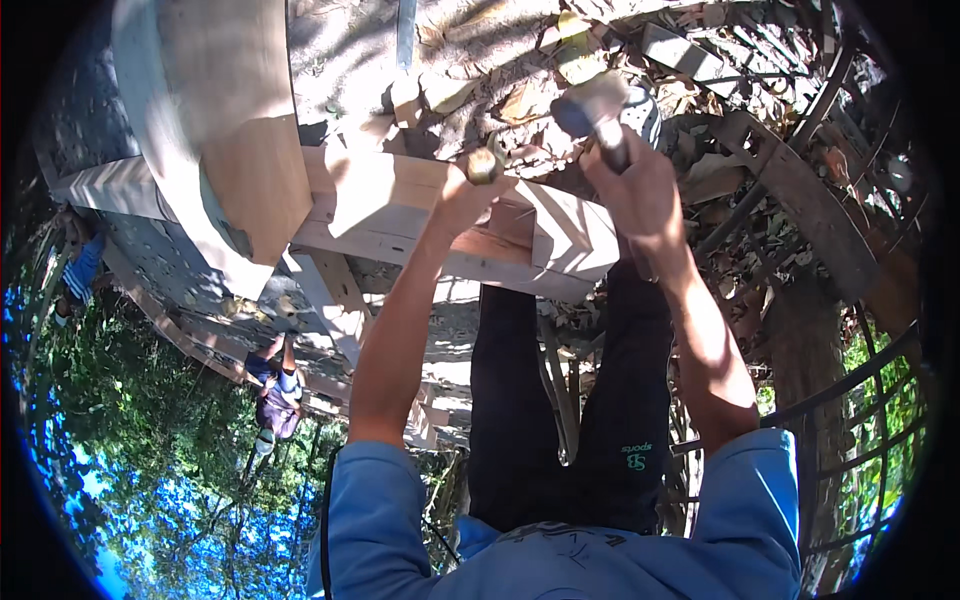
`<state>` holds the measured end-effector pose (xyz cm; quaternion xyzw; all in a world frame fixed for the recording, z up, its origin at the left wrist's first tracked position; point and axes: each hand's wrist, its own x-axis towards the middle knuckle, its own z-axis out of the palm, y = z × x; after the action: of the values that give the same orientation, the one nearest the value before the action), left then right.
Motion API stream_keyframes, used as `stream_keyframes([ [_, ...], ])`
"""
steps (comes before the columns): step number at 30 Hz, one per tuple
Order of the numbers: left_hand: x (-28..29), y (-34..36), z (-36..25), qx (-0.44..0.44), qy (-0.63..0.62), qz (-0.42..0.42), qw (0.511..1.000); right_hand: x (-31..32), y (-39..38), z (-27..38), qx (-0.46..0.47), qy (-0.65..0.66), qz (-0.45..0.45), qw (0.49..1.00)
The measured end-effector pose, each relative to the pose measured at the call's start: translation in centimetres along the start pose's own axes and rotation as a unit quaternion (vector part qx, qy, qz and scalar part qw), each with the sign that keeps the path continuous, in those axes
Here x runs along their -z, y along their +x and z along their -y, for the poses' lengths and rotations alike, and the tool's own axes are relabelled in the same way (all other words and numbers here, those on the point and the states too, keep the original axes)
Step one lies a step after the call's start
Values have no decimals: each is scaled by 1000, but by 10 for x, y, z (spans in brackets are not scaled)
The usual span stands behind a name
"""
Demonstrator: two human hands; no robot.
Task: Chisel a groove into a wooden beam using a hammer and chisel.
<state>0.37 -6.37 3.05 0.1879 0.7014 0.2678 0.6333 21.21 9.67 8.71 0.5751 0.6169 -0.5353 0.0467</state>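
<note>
My left hand [465, 205] is wrapped around an upright chisel [482, 165]. Only the round, pale end of its handle shows above my fist; the blade is hidden. It stands over a wooden beam [390, 195], beside a reddish recess [495, 245] cut into the wood. To the right, my right hand [640, 195] grips a hammer [592, 108] by its handle. The hammer's head is raised above the beam, apart from the chisel and smeared by motion.
A wide, smooth board [235, 120] rests across the beam's left part. Dry leaves [530, 100] cover the ground beyond. Curved bars [800, 405] and a weathered plank [815, 215] are at right. Another person [275, 400] is off at lower left, a second [82, 265] farther left.
</note>
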Motion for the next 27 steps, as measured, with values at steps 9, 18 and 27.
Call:
stream_keyframes([
  [9, 0, 33, -51, 29, 90, 19, 995, 64, -1, 26, 4, 219, -63, 974],
  [18, -8, 30, -34, -18, 66, 17, 998, 59, -26, 62, -7, 248, -23, 968],
  [27, -8, 14, -29, -37, 54, 14, 998, 41, -31, 79, 125, 369, -92, 916],
])
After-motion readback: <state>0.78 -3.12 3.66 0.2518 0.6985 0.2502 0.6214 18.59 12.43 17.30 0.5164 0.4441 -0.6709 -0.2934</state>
